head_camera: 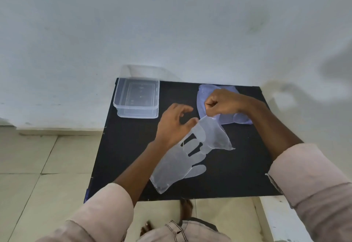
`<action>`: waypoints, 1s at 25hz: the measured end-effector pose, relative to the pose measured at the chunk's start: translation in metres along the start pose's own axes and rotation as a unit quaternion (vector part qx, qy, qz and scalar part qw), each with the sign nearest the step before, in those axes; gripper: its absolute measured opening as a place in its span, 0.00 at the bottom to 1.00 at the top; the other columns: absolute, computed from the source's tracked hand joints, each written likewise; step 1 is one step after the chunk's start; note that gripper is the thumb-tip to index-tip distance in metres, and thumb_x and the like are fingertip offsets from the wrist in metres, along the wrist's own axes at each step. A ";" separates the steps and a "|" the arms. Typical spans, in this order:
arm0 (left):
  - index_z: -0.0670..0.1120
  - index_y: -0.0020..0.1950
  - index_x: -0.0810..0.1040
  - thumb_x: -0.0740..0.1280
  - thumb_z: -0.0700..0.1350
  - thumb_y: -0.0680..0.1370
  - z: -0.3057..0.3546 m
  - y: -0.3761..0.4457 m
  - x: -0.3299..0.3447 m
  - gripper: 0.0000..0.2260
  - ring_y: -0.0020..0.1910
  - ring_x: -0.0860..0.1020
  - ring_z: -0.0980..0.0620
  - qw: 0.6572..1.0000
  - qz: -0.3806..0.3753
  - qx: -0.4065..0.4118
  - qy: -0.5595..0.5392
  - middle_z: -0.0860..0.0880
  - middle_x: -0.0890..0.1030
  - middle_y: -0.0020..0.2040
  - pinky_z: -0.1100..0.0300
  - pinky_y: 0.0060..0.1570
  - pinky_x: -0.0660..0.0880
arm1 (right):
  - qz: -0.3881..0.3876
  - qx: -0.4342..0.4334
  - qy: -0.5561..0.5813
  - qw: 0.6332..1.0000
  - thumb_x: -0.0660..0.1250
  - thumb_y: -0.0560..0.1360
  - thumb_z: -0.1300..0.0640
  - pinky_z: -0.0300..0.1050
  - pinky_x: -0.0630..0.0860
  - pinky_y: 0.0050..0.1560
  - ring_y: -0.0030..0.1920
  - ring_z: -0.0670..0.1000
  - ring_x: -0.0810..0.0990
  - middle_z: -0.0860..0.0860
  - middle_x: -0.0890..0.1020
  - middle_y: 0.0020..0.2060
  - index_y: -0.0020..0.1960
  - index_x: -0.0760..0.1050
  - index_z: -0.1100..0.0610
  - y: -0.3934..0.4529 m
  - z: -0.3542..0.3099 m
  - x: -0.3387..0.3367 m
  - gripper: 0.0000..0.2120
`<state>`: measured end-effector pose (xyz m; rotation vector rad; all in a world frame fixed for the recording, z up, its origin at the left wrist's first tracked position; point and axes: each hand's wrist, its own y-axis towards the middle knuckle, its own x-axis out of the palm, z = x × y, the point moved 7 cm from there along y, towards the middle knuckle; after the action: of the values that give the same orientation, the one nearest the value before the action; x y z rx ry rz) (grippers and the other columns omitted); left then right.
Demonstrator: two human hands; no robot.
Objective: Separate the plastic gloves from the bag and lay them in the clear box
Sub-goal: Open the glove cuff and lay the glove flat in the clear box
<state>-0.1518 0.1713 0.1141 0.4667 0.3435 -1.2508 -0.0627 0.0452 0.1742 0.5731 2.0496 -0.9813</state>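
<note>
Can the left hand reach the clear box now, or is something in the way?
Probably yes. The left hand is open, and only bare black table lies between it and the clear box. The right hand pinches a plastic glove on the other side.

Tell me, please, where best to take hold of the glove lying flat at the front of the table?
Probably the wide cuff of that glove, pinched from the near edge of the table: that end lies free, while its fingers run up against the second glove that the right hand pinches.
</note>
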 end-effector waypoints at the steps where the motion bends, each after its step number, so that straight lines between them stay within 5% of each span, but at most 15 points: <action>1: 0.51 0.56 0.81 0.73 0.53 0.70 0.017 0.010 -0.002 0.15 0.48 0.79 0.55 0.999 -0.041 0.003 -0.027 0.52 0.81 0.53 0.63 0.47 0.77 | -0.001 -0.007 -0.010 1.000 0.68 0.71 0.63 0.35 0.69 0.36 0.35 0.47 0.74 0.54 0.77 0.33 0.34 0.77 0.59 0.000 -0.005 -0.002 0.07; 3: 0.48 0.54 0.83 0.76 0.48 0.69 0.035 0.023 -0.001 0.15 0.48 0.82 0.52 0.986 -0.147 -0.046 -0.055 0.50 0.84 0.52 0.60 0.40 0.82 | -0.004 -0.023 -0.033 0.999 0.69 0.71 0.61 0.39 0.70 0.39 0.38 0.49 0.75 0.58 0.78 0.37 0.37 0.78 0.63 -0.001 -0.017 -0.006 0.06; 6: 0.43 0.53 0.84 0.75 0.42 0.70 0.042 0.030 0.000 0.12 0.46 0.83 0.48 0.967 -0.234 -0.089 -0.044 0.46 0.85 0.48 0.57 0.36 0.83 | 0.001 -0.052 -0.045 0.998 0.70 0.70 0.59 0.41 0.69 0.36 0.35 0.49 0.73 0.59 0.77 0.34 0.29 0.73 0.56 -0.003 -0.031 -0.012 0.12; 9: 0.41 0.51 0.85 0.74 0.42 0.72 0.041 0.029 -0.001 0.10 0.43 0.82 0.45 0.968 -0.222 -0.101 -0.061 0.44 0.84 0.46 0.57 0.35 0.82 | 0.019 -0.080 -0.032 0.996 0.71 0.69 0.58 0.42 0.69 0.37 0.33 0.48 0.73 0.62 0.79 0.37 0.28 0.73 0.52 -0.007 -0.039 -0.017 0.12; 12: 0.41 0.47 0.85 0.75 0.42 0.71 0.034 0.032 -0.011 0.07 0.44 0.81 0.45 0.966 -0.181 -0.131 -0.132 0.38 0.84 0.47 0.58 0.32 0.80 | 0.129 -0.070 0.054 0.988 0.74 0.68 0.47 0.35 0.72 0.41 0.38 0.41 0.79 0.44 0.83 0.39 0.40 0.78 0.47 -0.021 -0.019 -0.028 0.07; 15: 0.41 0.45 0.85 0.75 0.43 0.70 0.024 0.039 -0.026 0.07 0.47 0.83 0.44 0.958 -0.152 -0.153 -0.187 0.38 0.85 0.47 0.56 0.34 0.80 | 0.200 -0.009 0.234 0.952 0.78 0.60 0.38 0.29 0.73 0.42 0.50 0.38 0.79 0.39 0.79 0.53 0.57 0.75 0.44 -0.047 0.028 -0.010 0.28; 17: 0.41 0.45 0.86 0.76 0.43 0.70 0.019 0.043 -0.036 0.07 0.49 0.84 0.44 0.952 -0.139 -0.168 -0.216 0.40 0.86 0.47 0.57 0.33 0.80 | 0.175 0.032 0.303 0.936 0.79 0.61 0.42 0.35 0.75 0.44 0.53 0.43 0.80 0.42 0.79 0.56 0.62 0.73 0.46 -0.054 0.049 0.023 0.32; 19: 0.42 0.46 0.86 0.76 0.44 0.70 0.016 0.046 -0.042 0.08 0.49 0.84 0.46 0.949 -0.139 -0.174 -0.223 0.42 0.86 0.45 0.58 0.32 0.79 | 0.182 0.062 0.351 0.916 0.78 0.66 0.49 0.41 0.77 0.42 0.52 0.48 0.82 0.47 0.83 0.53 0.60 0.77 0.49 -0.048 0.056 0.049 0.24; 22: 0.42 0.46 0.85 0.75 0.44 0.71 0.012 0.050 -0.052 0.07 0.44 0.84 0.50 0.950 -0.148 -0.171 -0.214 0.45 0.86 0.43 0.58 0.32 0.79 | 0.290 0.065 0.405 0.864 0.73 0.73 0.56 0.39 0.76 0.34 0.45 0.53 0.83 0.53 0.86 0.43 0.46 0.83 0.50 -0.042 0.048 0.048 0.03; 25: 0.42 0.46 0.85 0.74 0.42 0.72 0.001 0.052 -0.057 0.06 0.44 0.83 0.49 0.957 -0.147 -0.168 -0.184 0.45 0.85 0.44 0.58 0.31 0.80 | 0.340 0.041 0.387 0.856 0.70 0.75 0.59 0.38 0.76 0.30 0.37 0.52 0.81 0.56 0.84 0.37 0.42 0.83 0.53 -0.045 0.039 0.028 0.05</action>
<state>-0.1180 0.2301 0.1506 -0.1182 0.3054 -1.5000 -0.0909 -0.0112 0.1564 1.8222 2.1573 -0.4152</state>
